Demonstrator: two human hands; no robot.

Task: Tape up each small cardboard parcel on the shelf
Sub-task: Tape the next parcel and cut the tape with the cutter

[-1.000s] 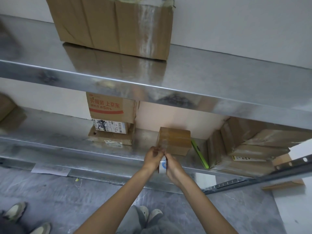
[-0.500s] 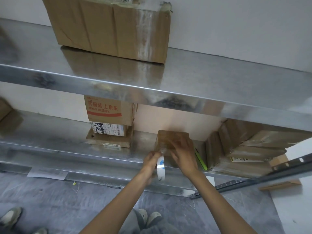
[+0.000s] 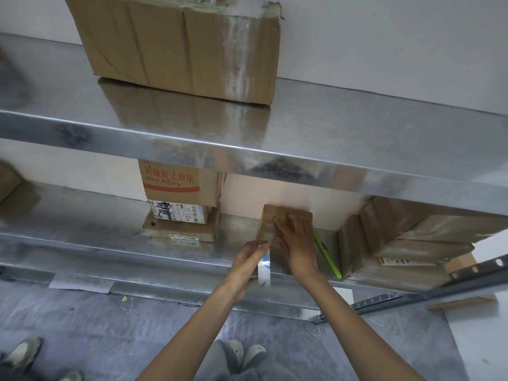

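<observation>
Right hand [image 3: 298, 243] has left the tape roll [image 3: 264, 268] and now lies flat, fingers extended, on the small parcel [image 3: 270, 210], which sits on the shelf [image 3: 137, 243] just beyond my left hand [image 3: 247, 261]. Left hand grips the roll. Assessment: a strip is being pressed down, cutting is outstanding, and other parcels are pending.
</observation>
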